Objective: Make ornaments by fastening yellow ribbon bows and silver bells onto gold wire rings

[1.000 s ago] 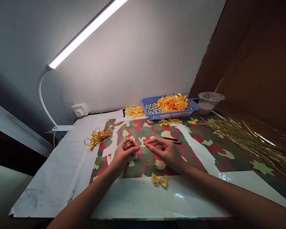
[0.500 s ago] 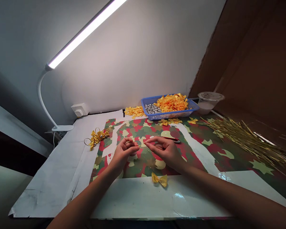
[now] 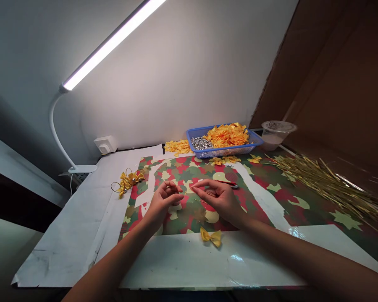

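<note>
My left hand (image 3: 166, 199) is over the patterned sheet with its thumb and fingertips slightly apart and nothing visible between them. Facing it, my right hand (image 3: 219, 199) is closed in a pinch; what its fingertips hold is too small to name. A thin strand shows faintly below the right fingers. Just behind the right hand lies a red and black tool (image 3: 229, 184), partly hidden by it. One yellow bow (image 3: 211, 237) rests on the white front part of the table, below the hands.
A blue basket (image 3: 227, 151) of yellow bows and silver beads stands at the back, beside loose bows (image 3: 178, 147) and a lidded cup (image 3: 275, 135). Bows with rings (image 3: 129, 182) lie left, golden stems (image 3: 327, 184) right. A lamp (image 3: 83, 168) stands back left.
The left fingertips have parted slightly from one another. The right hand keeps its pinch in nearly the same place.
</note>
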A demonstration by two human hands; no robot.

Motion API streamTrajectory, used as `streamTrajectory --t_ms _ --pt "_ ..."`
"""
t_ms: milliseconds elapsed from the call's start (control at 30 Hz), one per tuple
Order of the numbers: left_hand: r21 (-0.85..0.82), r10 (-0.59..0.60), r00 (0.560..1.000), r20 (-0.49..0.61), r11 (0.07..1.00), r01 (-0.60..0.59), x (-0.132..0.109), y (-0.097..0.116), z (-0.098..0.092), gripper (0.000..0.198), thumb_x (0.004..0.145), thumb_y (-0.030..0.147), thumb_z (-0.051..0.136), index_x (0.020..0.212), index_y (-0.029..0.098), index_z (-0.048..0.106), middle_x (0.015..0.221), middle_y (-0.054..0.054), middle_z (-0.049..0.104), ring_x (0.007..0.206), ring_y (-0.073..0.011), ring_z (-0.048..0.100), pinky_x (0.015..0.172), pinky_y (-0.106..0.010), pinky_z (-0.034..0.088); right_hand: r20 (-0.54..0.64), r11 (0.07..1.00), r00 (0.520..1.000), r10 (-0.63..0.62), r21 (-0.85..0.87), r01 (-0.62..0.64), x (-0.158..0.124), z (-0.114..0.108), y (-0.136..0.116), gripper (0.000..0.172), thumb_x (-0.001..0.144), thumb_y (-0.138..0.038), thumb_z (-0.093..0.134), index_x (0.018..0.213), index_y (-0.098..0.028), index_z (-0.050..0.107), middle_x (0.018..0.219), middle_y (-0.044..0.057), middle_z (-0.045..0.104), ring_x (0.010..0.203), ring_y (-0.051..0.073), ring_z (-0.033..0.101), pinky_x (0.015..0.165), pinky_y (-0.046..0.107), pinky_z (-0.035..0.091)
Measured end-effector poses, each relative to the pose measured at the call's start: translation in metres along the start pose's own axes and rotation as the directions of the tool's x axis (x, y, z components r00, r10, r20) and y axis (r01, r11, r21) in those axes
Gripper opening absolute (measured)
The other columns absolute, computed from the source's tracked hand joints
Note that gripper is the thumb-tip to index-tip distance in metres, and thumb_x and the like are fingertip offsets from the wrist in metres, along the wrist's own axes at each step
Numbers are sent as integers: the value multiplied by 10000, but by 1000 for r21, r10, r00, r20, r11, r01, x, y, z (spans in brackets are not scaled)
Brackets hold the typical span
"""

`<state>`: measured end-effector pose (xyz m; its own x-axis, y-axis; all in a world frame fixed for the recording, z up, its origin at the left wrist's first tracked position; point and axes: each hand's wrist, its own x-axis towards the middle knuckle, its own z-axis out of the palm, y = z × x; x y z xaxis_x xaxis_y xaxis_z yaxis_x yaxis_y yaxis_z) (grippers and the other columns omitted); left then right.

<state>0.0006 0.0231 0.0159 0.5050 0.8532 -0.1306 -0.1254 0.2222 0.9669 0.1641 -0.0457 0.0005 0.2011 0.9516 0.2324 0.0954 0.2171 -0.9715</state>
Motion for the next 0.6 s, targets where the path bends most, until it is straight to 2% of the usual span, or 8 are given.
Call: streamTrajectory --t_ms 133,267,333,400,467,600 --pt "-13 -45 999 -25 999 45 0 2 2 275 551 205 721 746 175 528 744 9 635 537 -65 487 528 -198 381 0 1000 1000 -1 -1 1 0 0 0 403 751 -535 625 820 -140 661 493 -88 214 452 70 194 432 240 156" --pt "7 -103 994 -25 995 104 -2 7 7 333 536 259 741 775 164 528 698 -28 653 567 -105 544 543 -222 410 0 1000 1000 -1 -3 1 0 0 -1 402 749 -535 622 816 -141 658 493 -83 240 450 71 205 433 241 158" --pt "45 -87 996 -26 995 88 -4 9 7 361 542 286 759 792 161 530 697 -39 659 574 -116 558 562 -238 430 0 1000 1000 0 -8 0 0 0 -2 399 752 -527 620 824 -137 661 500 -77 263 453 73 212 435 243 158" --pt "104 -14 999 -37 994 18 -7 11 7 358 566 308 773 789 170 529 742 -45 670 605 -127 574 578 -247 442 0 1000 1000 0 -14 0 -1 0 -3 402 754 -529 617 826 -136 665 497 -77 262 452 74 211 435 244 154" --pt "187 111 992 -54 977 -100 -10 11 5 339 584 293 792 791 185 546 826 -44 677 696 -147 597 635 -259 460 -5 1000 1000 0 -18 -1 -1 0 -4 412 751 -543 612 820 -141 665 490 -82 241 449 74 205 434 242 150" --pt "372 370 927 -64 870 -322 -17 10 3 320 565 191 830 822 214 639 907 -34 679 890 -186 598 872 -300 438 -10 1000 1000 3 -18 -3 -1 0 -4 412 756 -546 607 816 -142 661 484 -88 225 449 72 196 436 238 150"
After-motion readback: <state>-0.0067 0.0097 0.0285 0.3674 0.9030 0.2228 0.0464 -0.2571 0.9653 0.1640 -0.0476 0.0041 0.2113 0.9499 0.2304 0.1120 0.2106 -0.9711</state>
